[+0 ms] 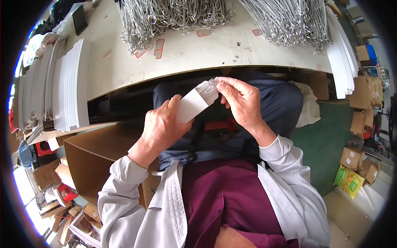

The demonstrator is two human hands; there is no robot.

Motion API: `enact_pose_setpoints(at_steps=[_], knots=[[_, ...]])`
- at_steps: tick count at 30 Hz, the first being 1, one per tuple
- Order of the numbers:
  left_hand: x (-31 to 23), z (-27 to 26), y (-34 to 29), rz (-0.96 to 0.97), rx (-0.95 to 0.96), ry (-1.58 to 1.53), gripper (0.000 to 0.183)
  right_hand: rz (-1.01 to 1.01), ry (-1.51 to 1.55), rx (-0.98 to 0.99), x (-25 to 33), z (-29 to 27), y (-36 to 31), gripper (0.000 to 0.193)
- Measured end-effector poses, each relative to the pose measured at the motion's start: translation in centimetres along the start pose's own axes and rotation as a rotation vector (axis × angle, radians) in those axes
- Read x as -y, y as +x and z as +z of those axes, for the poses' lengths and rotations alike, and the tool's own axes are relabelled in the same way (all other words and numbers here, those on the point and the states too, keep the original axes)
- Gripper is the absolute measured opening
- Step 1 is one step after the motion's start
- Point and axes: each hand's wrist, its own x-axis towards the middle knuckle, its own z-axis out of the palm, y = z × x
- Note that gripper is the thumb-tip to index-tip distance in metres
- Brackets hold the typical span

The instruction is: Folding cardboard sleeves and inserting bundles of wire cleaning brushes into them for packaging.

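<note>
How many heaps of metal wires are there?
2: left heap near top centre, right heap at upper right. Both run past the picture's top edge; more may be hidden.

White box (pixel 191 107) with a wire bundle (pixel 210 87) at its mouth
We see a slim, plain white box held in the left hand (pixel 162 125), slanting up toward the right, its upper end open. In that end we see shiny silvery wires bunched together, a ring at their tip showing beside the fingertips of the right hand (pixel 242 98); how deep they reach, we cannot tell.
</note>
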Motion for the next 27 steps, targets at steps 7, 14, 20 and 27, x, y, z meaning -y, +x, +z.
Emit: enact_pose_setpoints(at_steps=[7, 14, 20, 27], knots=[[-1.0, 1.1, -0.2, -0.065, -0.006, -0.027, 0.061, -0.406, -0.295, -0.067, -1.2, 1.2, 0.0, 0.023], [-1.2, 1.7, -0.5, -0.099, -0.019, -0.098, 0.065, -0.454, -0.409, 0.112, -1.4, 1.8, -0.8, 0.036], [-1.1, 2.5, -1.2, -0.088, -0.055, -0.139, 0.068, -0.151, -0.157, 0.398, -0.9, -0.6, -0.2, 0.033], [-1.5, 3.2, -1.0, -0.147, -0.01, -0.354, 0.081, 0.202, 0.084, 0.607, -0.1, -1.2, -0.4, 0.034]])
